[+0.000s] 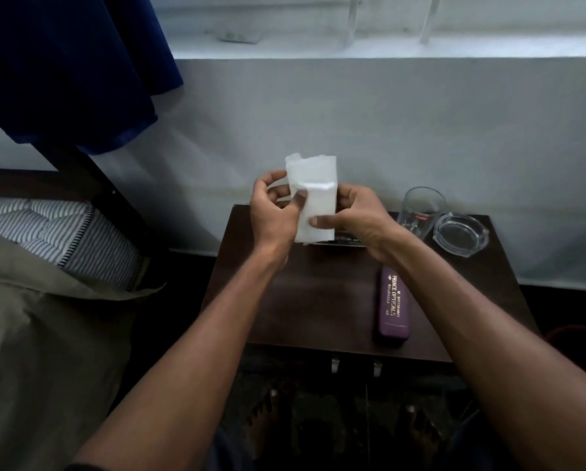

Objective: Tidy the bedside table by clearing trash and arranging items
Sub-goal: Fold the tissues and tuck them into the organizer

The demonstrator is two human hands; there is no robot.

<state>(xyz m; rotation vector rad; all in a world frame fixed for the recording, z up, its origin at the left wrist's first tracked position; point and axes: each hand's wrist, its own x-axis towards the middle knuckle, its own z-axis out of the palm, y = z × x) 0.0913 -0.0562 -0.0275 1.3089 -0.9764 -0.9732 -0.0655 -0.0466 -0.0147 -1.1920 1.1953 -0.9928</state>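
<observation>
White tissue (pixel 315 202), folded, held up above the back of the bedside table (pixel 301 300), clear of its surface. Left hand (pixel 272 212) and right hand (pixel 356 215) both pinch it, one on each edge, close together.

Risk: thin paper could tear if the hands pull apart; a loose grip could drop it back onto the table.

A dark flat object lies directly beneath the tissue, mostly hidden. Drinking glass (pixel 420 210) and glass ashtray (pixel 461 236) stand just beside the right wrist; a careless sweep could knock them. Purple spectacle case (pixel 394 304) lies under the right forearm.
</observation>
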